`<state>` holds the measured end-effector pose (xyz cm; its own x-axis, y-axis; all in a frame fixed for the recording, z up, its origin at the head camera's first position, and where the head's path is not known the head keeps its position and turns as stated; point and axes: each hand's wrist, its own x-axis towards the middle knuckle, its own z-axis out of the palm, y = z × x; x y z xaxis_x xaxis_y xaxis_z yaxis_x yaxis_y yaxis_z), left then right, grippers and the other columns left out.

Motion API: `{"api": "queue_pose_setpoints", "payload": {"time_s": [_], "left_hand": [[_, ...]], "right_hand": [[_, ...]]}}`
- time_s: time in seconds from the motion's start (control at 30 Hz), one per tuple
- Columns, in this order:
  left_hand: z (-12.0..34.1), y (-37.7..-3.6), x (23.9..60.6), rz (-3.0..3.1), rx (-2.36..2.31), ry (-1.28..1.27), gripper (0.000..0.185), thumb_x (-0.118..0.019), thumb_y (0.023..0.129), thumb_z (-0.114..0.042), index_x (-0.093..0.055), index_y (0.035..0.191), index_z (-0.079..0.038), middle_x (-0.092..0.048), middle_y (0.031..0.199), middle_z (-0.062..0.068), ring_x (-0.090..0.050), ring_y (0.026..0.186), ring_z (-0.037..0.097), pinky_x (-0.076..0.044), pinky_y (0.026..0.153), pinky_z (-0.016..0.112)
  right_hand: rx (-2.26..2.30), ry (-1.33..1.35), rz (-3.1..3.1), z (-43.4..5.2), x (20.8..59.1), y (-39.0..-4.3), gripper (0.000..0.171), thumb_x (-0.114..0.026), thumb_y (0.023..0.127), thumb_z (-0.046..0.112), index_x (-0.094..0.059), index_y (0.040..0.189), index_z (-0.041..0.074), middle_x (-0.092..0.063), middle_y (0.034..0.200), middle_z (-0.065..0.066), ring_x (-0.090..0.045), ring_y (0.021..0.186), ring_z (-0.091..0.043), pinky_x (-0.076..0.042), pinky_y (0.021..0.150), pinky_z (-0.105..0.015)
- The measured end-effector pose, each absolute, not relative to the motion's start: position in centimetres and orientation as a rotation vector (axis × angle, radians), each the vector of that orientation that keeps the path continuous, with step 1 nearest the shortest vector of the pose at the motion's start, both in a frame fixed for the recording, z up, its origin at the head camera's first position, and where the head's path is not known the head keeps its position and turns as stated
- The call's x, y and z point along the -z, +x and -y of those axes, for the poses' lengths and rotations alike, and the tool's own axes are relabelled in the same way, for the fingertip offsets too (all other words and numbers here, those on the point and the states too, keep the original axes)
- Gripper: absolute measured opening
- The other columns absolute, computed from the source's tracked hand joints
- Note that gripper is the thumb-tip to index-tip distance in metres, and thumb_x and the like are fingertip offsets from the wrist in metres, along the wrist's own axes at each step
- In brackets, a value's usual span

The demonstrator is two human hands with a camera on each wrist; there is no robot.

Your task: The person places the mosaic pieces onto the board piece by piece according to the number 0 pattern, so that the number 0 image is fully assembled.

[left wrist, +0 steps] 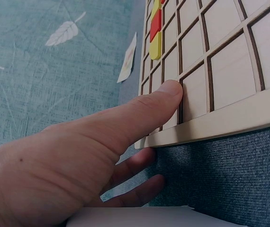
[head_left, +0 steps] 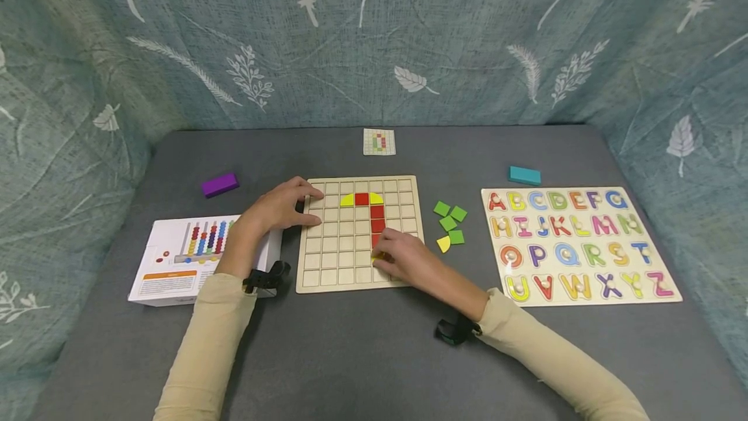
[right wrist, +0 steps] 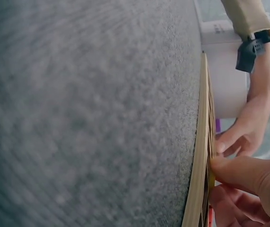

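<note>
A wooden grid board [head_left: 346, 258] lies flat on the table between the hands. Yellow rounded tiles [head_left: 347, 200] flank one red square tile [head_left: 361, 199] near its top, with more red squares [head_left: 378, 212] running down a column. My right hand [head_left: 411, 258] pinches a small yellow tile [right wrist: 212, 180] low in that column; fingers hide most of it, and whether it is seated cannot be told. My left hand [head_left: 280, 205] rests at the board's left edge, thumb [left wrist: 166, 97] on the top face, other fingers extended and partly hidden.
Several green squares [head_left: 448, 223] and a yellow quarter-round tile [head_left: 444, 244] lie right of the board. A pattern card [head_left: 379, 141] is behind it. Around stand an alphabet board [head_left: 493, 245], a teal block [head_left: 524, 175], a purple block [head_left: 220, 185] and a white box [head_left: 169, 284].
</note>
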<state>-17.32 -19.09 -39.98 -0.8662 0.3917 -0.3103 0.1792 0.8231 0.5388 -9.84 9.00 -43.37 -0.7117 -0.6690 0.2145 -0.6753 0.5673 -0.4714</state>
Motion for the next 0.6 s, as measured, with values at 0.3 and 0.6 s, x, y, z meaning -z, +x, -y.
{"api": "queue_pose_setpoints", "payload": {"time_s": [0.3, 0.6], "left_hand": [[18.9, -17.2, 39.9, -2.596, -0.698, 0.427, 0.055, -0.073, 0.087, -0.028, -0.055, 0.137, -0.012, -0.046, 0.136, 0.011, -0.046, 0.128, 0.033, -0.039, 0.103, 0.056], [19.0, -17.2, 39.9, -2.593, -0.702, 0.439, 0.055, -0.073, 0.088, -0.027, -0.055, 0.137, -0.010, -0.046, 0.137, 0.013, -0.046, 0.128, 0.034, -0.040, 0.103, 0.054]], "right_hand": [[-0.896, 1.258, 2.830, -10.1, 42.5, -10.3, 0.017, -0.073, 0.086, 0.014, -0.075, 0.101, 0.007, -0.065, 0.096, -0.005, -0.060, 0.081, -0.014, -0.049, 0.072, -0.023], [-1.295, 0.660, 2.828, -17.6, 41.3, -14.2, 0.046, -0.071, 0.089, 0.020, -0.059, 0.131, 0.003, -0.056, 0.123, -0.017, -0.058, 0.100, -0.030, -0.048, 0.078, -0.038]]}}
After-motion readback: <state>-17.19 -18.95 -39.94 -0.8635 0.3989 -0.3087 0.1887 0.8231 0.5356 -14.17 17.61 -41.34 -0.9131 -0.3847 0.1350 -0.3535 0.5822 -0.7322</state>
